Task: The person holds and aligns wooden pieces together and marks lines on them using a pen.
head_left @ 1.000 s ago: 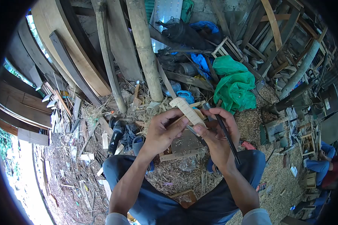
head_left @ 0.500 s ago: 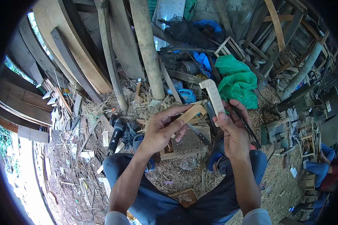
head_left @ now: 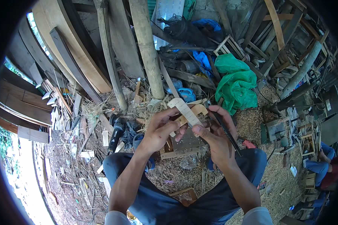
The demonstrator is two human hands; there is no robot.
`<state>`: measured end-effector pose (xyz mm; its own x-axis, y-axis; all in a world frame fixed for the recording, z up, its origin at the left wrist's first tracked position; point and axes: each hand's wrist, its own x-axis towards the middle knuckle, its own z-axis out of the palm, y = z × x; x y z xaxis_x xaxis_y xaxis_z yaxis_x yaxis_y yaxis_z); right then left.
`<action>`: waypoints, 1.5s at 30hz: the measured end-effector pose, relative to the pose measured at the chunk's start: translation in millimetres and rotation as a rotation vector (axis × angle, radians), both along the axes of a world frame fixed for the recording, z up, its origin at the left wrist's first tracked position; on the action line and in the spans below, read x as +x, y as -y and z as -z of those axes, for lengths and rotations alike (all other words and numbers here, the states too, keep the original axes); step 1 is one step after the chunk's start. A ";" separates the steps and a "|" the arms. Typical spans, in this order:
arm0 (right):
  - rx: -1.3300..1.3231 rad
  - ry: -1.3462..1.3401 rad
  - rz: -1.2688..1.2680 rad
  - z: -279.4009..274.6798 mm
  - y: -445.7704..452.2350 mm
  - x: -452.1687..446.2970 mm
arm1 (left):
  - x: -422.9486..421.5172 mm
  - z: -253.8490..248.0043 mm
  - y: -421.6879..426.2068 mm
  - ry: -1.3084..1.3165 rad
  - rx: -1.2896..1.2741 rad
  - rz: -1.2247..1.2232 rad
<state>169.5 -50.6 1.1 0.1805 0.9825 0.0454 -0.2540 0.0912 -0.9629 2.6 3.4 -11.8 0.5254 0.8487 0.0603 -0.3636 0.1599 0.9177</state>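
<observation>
Between my hands a pale, flat wooden piece with dark marks along it (head_left: 185,111) lies slanted, its lower end under the thumb of my right hand (head_left: 219,137). That hand also has a long dark tool (head_left: 228,134) between its fingers, pointing down to the right. Behind the marked piece, a yellowish wooden piece with a hooked end (head_left: 200,109) is held in my left hand (head_left: 161,130), its fingers curled round it. The two pieces overlap, and whether they touch is unclear.
Below the hands is a low wooden block (head_left: 182,152). A black power tool (head_left: 116,135) lies at the left on the shaving-strewn floor. A green plastic bag (head_left: 236,84) sits beyond my right hand. Wooden poles and boards lean behind. Another person (head_left: 319,169) sits at the far right.
The marked piece has swung left and down from upright, back over the hooked piece. My right hand has moved left, closer to my left hand.
</observation>
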 end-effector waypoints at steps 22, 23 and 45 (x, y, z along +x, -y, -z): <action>0.114 0.047 0.031 -6.4 4.8 -4.3 | 6.1 -12.6 5.1 -0.199 0.041 -0.098; 0.106 0.036 0.031 -6.8 5.0 -4.5 | 6.0 -12.6 4.7 -0.199 0.043 -0.098; 0.117 0.047 0.027 -6.2 4.3 -6.5 | 6.0 -13.5 5.7 -0.192 0.024 -0.120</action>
<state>163.0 -54.9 7.3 0.2022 0.9647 0.1686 -0.2043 0.2099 -0.9561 8.6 -2.3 1.7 0.4248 0.9052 -0.0103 -0.1967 0.1034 0.9750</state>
